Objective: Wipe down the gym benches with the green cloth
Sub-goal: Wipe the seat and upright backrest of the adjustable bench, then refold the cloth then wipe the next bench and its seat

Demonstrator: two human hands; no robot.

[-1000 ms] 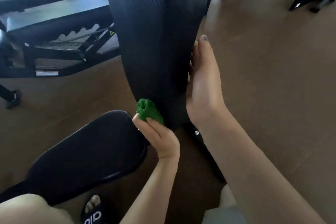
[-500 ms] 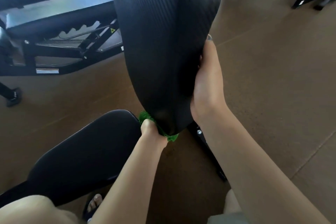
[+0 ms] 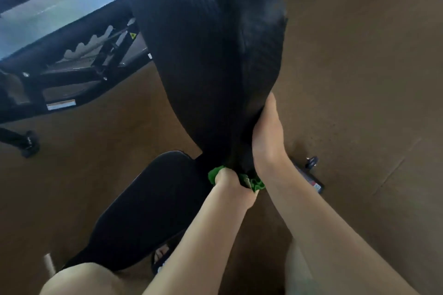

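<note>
A black textured bench back pad (image 3: 203, 50) stands steeply raised in the middle of the view. Its black seat pad (image 3: 143, 211) lies below, toward me. My left hand (image 3: 227, 181) is closed around the green cloth (image 3: 255, 183) and presses it against the pad's bottom end, where pad and seat meet. Most of the cloth is hidden by the hand and the pad. My right hand (image 3: 266, 134) lies flat along the pad's right edge, with its fingers behind the pad.
Another black bench frame (image 3: 72, 72) with a notched adjuster stands at the left on the brown floor (image 3: 359, 79). The bench's base bar (image 3: 311, 179) runs out to the right of my arms. My sandalled foot (image 3: 163, 254) rests under the seat.
My left hand has carried the cloth from the pad's left side down and under its bottom end. My right hand has slid lower along the right edge. The view has shifted closer.
</note>
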